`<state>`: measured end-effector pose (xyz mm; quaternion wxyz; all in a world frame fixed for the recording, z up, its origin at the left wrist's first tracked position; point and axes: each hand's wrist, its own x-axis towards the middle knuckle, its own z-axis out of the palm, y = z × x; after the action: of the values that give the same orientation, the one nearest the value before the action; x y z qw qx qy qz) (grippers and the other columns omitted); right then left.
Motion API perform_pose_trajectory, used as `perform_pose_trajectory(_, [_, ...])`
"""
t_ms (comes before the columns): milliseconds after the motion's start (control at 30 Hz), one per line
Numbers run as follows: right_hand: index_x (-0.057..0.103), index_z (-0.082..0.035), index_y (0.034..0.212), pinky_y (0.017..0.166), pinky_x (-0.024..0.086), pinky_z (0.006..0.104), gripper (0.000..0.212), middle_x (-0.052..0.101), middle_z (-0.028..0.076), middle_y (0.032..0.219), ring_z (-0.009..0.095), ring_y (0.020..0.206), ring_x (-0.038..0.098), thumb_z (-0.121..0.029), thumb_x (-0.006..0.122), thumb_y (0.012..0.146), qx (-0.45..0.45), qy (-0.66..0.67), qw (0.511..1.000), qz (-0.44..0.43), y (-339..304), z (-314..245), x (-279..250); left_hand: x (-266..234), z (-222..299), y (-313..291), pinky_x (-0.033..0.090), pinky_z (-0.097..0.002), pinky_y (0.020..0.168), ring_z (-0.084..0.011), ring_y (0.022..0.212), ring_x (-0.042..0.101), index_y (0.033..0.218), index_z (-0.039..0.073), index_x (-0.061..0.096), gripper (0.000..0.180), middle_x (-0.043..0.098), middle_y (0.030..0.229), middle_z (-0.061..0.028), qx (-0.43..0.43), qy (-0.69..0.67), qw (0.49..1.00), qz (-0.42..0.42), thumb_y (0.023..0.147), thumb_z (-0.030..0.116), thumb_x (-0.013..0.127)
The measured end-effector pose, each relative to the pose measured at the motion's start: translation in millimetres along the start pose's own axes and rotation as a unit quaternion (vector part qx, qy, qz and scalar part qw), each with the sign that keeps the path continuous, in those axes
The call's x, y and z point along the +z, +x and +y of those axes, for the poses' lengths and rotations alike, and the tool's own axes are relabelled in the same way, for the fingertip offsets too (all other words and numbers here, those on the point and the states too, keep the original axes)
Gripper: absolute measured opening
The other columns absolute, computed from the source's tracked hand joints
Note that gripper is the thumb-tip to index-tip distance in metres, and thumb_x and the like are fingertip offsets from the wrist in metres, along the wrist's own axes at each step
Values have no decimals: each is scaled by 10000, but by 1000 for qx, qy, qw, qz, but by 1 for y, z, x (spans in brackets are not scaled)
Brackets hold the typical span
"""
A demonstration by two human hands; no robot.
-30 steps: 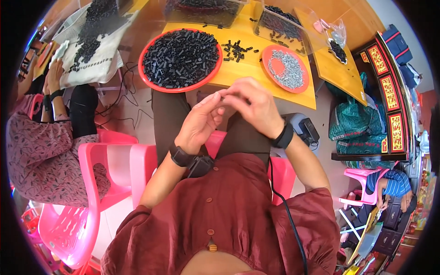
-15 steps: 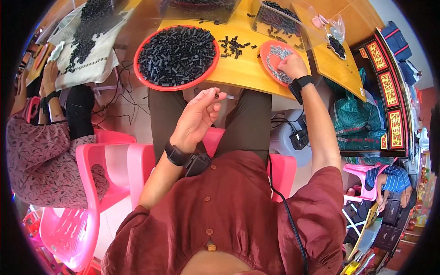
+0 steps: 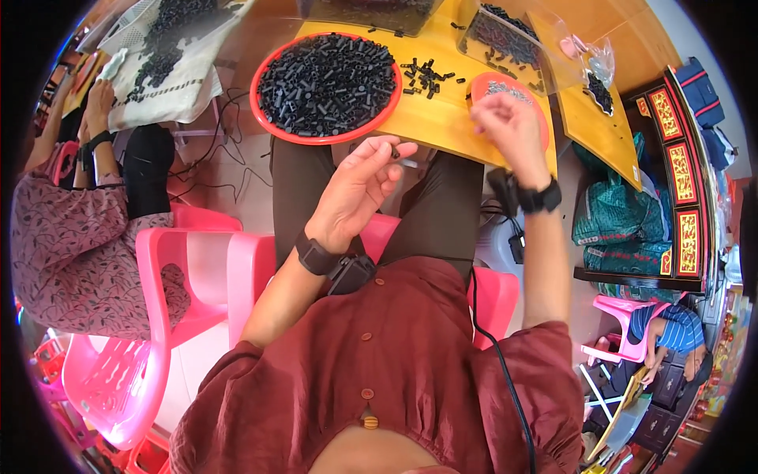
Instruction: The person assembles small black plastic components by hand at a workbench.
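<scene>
My left hand (image 3: 354, 189) is raised over my lap, in front of the table's near edge. Its thumb and forefinger pinch a small dark cylindrical piece (image 3: 395, 152). My right hand (image 3: 513, 134) hangs over the near part of an orange-red plate (image 3: 542, 118) that holds small silvery metal pieces (image 3: 509, 90). Its fingers are drawn together; whatever may be between them is too small and blurred to make out. To the left, a red-rimmed round tray (image 3: 260, 116) is heaped with short black tubular pieces (image 3: 328, 83).
Several loose black pieces (image 3: 429, 77) lie on the yellow table (image 3: 442, 118) between tray and plate. Clear bins (image 3: 505, 43) of black parts stand behind. A co-worker's hand (image 3: 99, 103) is at far left, near a pink chair (image 3: 150, 245). A cable (image 3: 505, 371) runs down my front.
My right hand has lifted out of the metal pieces in the plate and come back toward me. My left hand keeps its pinch on the dark piece. The whole view has shifted slightly.
</scene>
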<state>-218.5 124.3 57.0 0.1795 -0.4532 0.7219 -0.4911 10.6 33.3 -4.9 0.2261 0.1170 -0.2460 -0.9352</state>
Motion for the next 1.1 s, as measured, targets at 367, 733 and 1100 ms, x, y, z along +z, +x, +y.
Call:
perform_pose_trajectory(367, [592,9,1014,667,519,249,189,677,98,876,143,774,666,3,612,826,-55,69,996,-8,-79,-54,79,9,0,-4,348,-161,505,-41,551,463,1116,69,509,177,521,729,19,60,93,993,-26,965,160,485])
perform_pose_trajectory(733, [570,-15,959,617,514,276,200,663,100,830,200,726,671,-35,674,789,-113,-22,991,65,-80,-48,84,14,-12,-5,386,-173,527,-59,556,462,1123,63,500,186,534,727,8,57,97,993,-22,980,172,453])
perform_pose_trajectory(1100, [665,-67,939,564,489,326,209,572,63,774,229,657,607,-54,713,735,-314,-271,904,106,-75,-34,83,7,-15,-1,428,-185,595,-65,666,500,1095,79,510,163,594,961,-16,-13,-45,999,-26,980,183,461])
